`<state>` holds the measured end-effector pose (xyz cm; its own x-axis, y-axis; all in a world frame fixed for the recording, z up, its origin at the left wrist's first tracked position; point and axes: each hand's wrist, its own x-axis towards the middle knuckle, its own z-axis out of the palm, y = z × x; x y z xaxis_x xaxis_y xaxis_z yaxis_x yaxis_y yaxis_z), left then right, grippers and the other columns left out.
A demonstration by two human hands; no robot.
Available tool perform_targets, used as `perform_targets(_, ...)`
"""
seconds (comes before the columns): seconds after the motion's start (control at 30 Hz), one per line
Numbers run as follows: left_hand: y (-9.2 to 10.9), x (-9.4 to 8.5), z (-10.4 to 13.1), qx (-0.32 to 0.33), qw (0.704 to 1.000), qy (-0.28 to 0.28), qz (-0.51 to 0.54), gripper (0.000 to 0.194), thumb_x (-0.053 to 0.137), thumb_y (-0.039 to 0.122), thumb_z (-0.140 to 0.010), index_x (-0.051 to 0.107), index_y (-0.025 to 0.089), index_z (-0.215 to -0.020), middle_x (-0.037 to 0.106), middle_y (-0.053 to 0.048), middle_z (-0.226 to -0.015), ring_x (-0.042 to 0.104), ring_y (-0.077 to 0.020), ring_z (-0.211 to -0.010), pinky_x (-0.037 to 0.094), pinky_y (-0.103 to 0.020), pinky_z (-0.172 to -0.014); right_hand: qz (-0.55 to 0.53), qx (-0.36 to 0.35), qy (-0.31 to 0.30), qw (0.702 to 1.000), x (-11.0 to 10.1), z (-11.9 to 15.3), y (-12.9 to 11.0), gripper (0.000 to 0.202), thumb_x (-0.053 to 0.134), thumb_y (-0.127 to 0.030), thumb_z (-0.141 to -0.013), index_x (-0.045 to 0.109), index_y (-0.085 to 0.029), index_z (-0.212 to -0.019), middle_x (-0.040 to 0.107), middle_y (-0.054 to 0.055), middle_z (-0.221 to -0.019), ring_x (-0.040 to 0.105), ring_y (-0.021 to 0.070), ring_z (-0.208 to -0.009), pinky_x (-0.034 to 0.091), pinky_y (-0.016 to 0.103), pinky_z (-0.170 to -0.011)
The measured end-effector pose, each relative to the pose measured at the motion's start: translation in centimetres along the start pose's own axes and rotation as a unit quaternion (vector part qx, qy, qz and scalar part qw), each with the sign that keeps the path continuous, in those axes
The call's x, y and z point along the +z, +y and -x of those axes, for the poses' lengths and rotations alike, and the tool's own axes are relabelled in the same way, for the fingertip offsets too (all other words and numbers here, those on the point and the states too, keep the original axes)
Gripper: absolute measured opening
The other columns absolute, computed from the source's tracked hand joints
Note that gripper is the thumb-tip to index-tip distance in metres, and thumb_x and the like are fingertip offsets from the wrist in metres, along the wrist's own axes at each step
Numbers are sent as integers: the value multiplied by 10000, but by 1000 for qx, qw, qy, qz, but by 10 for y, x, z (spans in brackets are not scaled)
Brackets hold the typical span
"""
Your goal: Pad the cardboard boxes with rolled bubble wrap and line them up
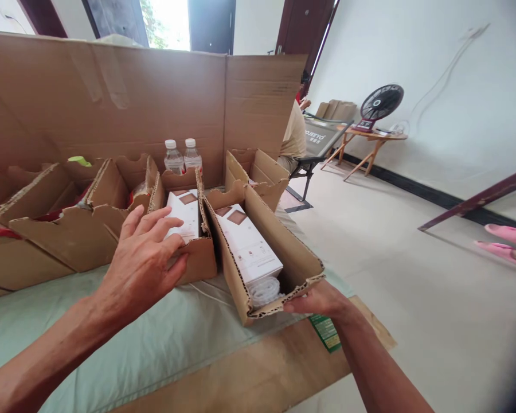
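Observation:
My left hand [144, 261] rests with spread fingers on a white product box [184, 215] that stands in an open cardboard tray [198, 258]. My right hand [316, 299] grips the near corner of a second cardboard tray [294, 252], which is angled toward me. That tray holds another white box [247, 244] and a coiled white cable [264, 289] at its near end. Both trays sit on a pale green cloth [163, 338] over a table.
More torn cardboard trays [47, 218] line the left. Two water bottles [183, 156] stand before a tall cardboard wall [155, 103]. A seated person [294, 137] is behind it. A fan [380, 106] sits on a small table; pink slippers [505, 241] lie at right.

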<state>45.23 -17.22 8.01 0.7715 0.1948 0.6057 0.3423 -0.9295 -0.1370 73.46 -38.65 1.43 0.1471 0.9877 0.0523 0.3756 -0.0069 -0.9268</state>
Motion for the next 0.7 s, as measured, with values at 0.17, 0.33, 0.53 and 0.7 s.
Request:
perform_targets(0.17, -1, 4, 0, 6, 1000, 8, 13, 148, 571, 245, -891, 676, 200, -797, 729, -130, -1163, 578, -401, -1312, 364, -675, -1161, -12, 10, 27, 1000, 10, -1, 12, 589, 854, -596, -670, 744, -261, -1142, 799, 54, -1003, 738, 337, -999, 605, 493, -927)
perform_targets(0.33, 0, 10, -6, 19, 1000, 12, 12, 113, 601, 237, -867, 651, 196, -775, 724, -142, -1172, 584, -410, -1298, 395, -665, -1140, 4, -24, 80, 997, 15, -7, 8, 653, 827, -547, -749, 679, -242, -1307, 699, 87, -1347, 610, 365, -1292, 471, 530, -1127)
perform_targets(0.53, 2, 9, -2, -3, 1000, 18, 11, 72, 589, 265, -863, 653, 234, -852, 714, -120, -1185, 583, -400, -1303, 396, -660, -1148, 40, -68, 36, 996, 14, -12, -16, 859, 832, -385, -786, 462, -322, -1558, 505, 57, -1589, 457, 370, -1463, 450, 538, -1156)
perform_targets(0.7, 2, 10, 2, -8, 1000, 15, 12, 79, 579, 275, -878, 642, 233, -854, 707, -134, -1194, 578, -421, -1309, 355, -689, -1163, 45, -79, 9, 996, 5, -12, -8, 891, 837, -478, -784, 440, -336, -1568, 391, 41, -1665, 355, 336, -1532, 331, 527, -1238)
